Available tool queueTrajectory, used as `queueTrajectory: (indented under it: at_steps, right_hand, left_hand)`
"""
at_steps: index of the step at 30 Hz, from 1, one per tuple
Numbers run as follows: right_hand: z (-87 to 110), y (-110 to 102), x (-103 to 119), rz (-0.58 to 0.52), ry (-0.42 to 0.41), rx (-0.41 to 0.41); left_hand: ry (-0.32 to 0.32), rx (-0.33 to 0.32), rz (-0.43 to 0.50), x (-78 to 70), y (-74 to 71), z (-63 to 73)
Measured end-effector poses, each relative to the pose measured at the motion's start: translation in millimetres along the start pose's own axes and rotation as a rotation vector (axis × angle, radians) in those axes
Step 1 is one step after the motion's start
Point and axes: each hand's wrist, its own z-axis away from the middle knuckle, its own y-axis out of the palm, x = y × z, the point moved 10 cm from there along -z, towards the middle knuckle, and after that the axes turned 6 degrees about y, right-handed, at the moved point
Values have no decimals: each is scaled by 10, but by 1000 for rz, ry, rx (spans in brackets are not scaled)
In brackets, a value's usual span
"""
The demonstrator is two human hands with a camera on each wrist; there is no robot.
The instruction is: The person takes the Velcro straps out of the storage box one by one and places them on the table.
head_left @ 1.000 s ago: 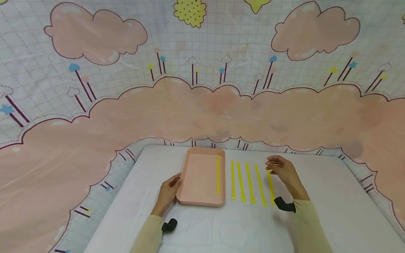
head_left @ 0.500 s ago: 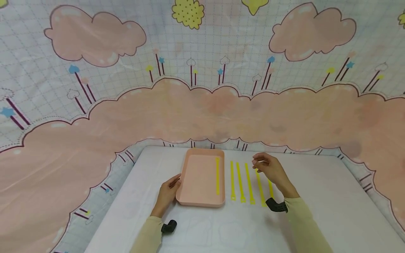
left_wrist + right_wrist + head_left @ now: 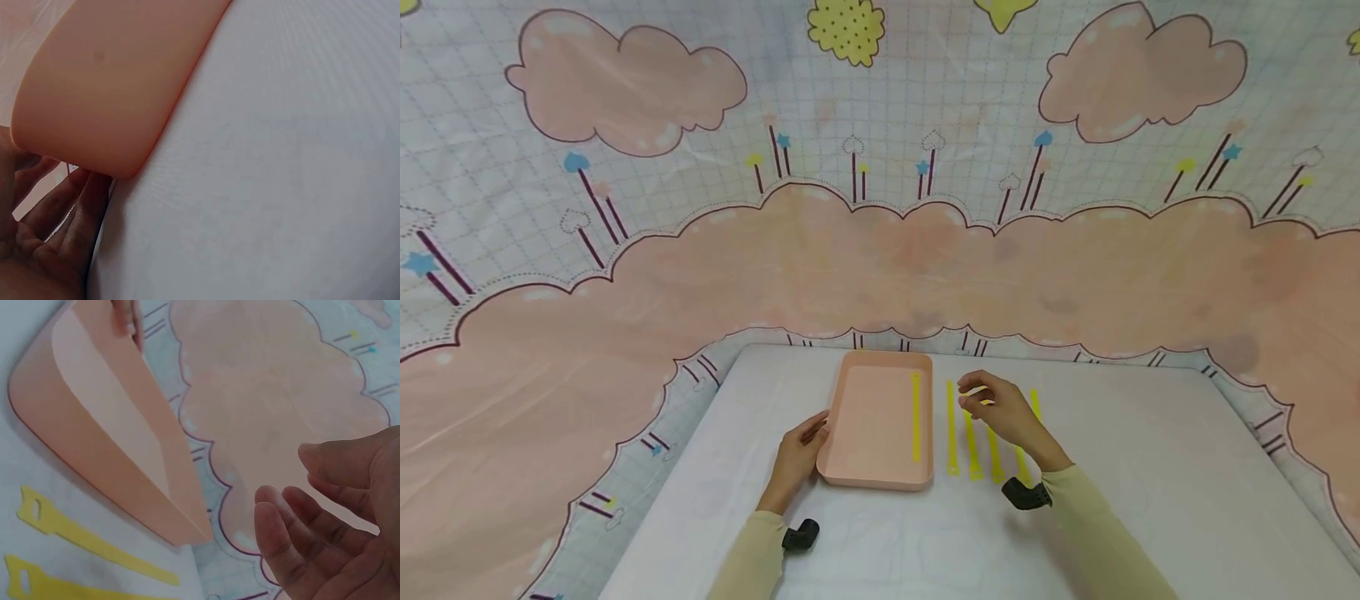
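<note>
In the head view my left hand point(image 3: 797, 460) holds the left wall of a shallow pink tray point(image 3: 865, 421). One yellow slotted-head cable strap point(image 3: 916, 417) lies lengthwise inside it, near the right wall. My right hand point(image 3: 1002, 410) hovers over a row of several more yellow straps point(image 3: 952, 429) on the table, partly covering them. Its fingers are loosely bent, with a gap between thumb and fingertips point(image 3: 270, 515) and nothing held, as the right wrist view shows. In the left wrist view, my left fingers point(image 3: 81, 231) meet the tray's corner point(image 3: 94, 119).
The white table point(image 3: 880, 550) stretches around the tray and straps. Behind it hangs a cloth point(image 3: 850, 267) printed with clouds. Each wrist carries a black camera mount point(image 3: 801, 535).
My right hand has moved left across the row, from the rightmost strap towards the tray, uncovering that strap's upper end. The left hand and tray have stayed put.
</note>
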Motion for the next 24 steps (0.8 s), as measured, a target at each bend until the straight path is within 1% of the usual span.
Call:
queueTrajectory:
  at_steps: [4, 7, 11, 16, 24]
  right_hand:
    - [-27, 131, 26, 26, -4, 22]
    - [-37, 197, 53, 40, -24, 19]
    - [-37, 272, 125, 64, -77, -1]
    - [-20, 389, 227, 119, -171, -2]
    - [-8, 566, 330, 233, -247, -3]
  left_hand:
    - [5, 1, -3, -10, 2, -7]
    - [9, 5, -4, -23, 3, -6]
    - [9, 0, -10, -34, -4, -3]
    - [6, -4, -16, -28, -3, -9]
    - [-5, -1, -10, -21, 13, -2]
